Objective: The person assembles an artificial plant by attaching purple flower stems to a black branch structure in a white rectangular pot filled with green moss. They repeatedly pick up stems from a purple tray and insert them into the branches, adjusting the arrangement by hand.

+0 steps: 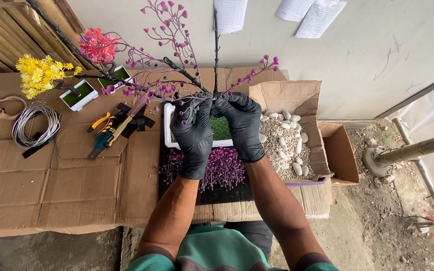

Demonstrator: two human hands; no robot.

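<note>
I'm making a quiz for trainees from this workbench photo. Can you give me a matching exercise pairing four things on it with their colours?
Things:
1. Small finished tree at far left
2. Coil of wire
3. Gloves on both hands, left hand and right hand
4. Loose sprigs below the planter

Colours:
A. Black
B. Purple
C. Yellow
D. Silver-grey

Pairs: 1-C, 2-D, 3-A, 4-B
</note>
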